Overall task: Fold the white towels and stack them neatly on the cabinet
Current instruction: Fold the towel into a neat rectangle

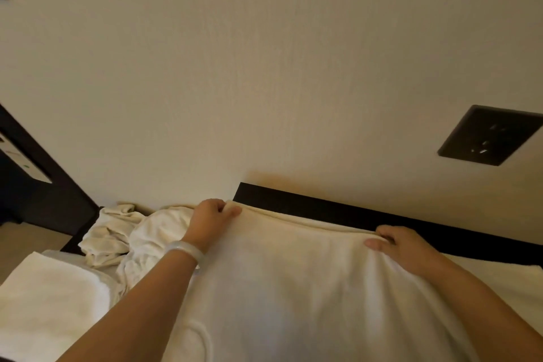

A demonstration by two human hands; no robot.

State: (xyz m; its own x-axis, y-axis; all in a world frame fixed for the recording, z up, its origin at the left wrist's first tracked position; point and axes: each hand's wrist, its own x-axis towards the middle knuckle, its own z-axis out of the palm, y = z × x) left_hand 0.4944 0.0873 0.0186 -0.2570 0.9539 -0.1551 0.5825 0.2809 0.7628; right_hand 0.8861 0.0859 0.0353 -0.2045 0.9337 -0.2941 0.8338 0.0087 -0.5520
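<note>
Left hand [210, 216], right hand [402, 247]: pinch grips on far edge of white towel [293, 288]

I see a white towel [293, 288] spread flat against the dark cabinet [352, 214], far edge doubled over; crumpled towels [117, 232] heaped at its left, a folded towel [50, 303] nearer.
</note>
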